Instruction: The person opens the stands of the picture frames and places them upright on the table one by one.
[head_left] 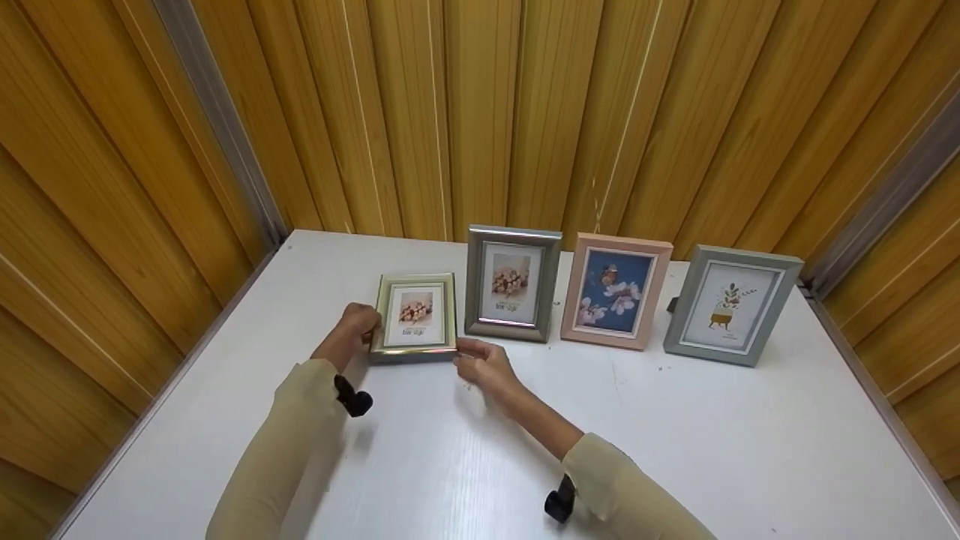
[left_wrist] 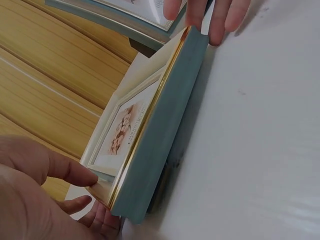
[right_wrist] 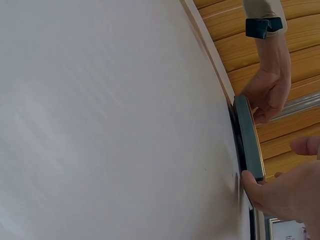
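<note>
A pale gold-green picture frame with a flower print lies face up, nearly flat, at the left of the row. My left hand pinches its near left corner; in the left wrist view the thumb rests on the front border and the other fingers reach below. At the near right corner, my right hand touches the frame with extended fingers, its thumb apart in the right wrist view. The frame's blue-grey side edge faces the left wrist camera, with a dark strip of shadow beneath.
Three more frames stand upright to the right: a dark silver one, a pink one and a grey-green one. They stand along the back of the white table. Wood-patterned walls enclose the back and sides.
</note>
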